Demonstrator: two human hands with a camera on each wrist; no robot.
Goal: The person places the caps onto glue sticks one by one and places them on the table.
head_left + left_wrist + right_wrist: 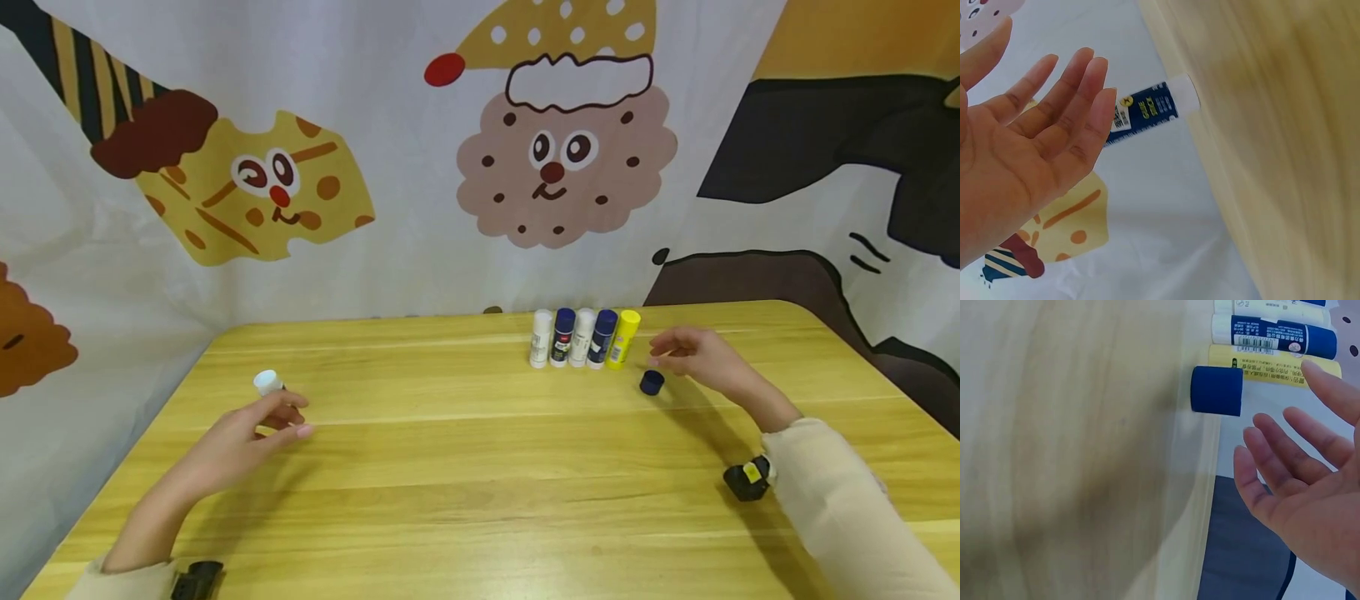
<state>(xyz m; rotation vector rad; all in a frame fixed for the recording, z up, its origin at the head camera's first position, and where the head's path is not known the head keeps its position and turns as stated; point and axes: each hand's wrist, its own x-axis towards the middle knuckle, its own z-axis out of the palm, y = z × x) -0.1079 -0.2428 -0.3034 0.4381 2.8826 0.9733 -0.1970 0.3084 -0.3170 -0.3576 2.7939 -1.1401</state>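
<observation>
At the left of the table, a glue stick [1147,109] with a dark blue label stands upright on its white base. Its white top [267,382] shows beyond my left hand [247,437], which hides the rest in the head view. The left fingers are spread and relaxed beside it, holding nothing. On the right, a dark blue cap [652,382] sits on the wood. My right hand [697,358] hovers just over and behind this cap, its fingers loosely bent and apart with nothing between them.
Several glue sticks stand in a tight row at the back edge, among them a white one [540,340], a blue-capped one [562,337] and a yellow one [623,340] nearest the right hand. A cartoon-print curtain [405,167] hangs behind the wooden table [465,475].
</observation>
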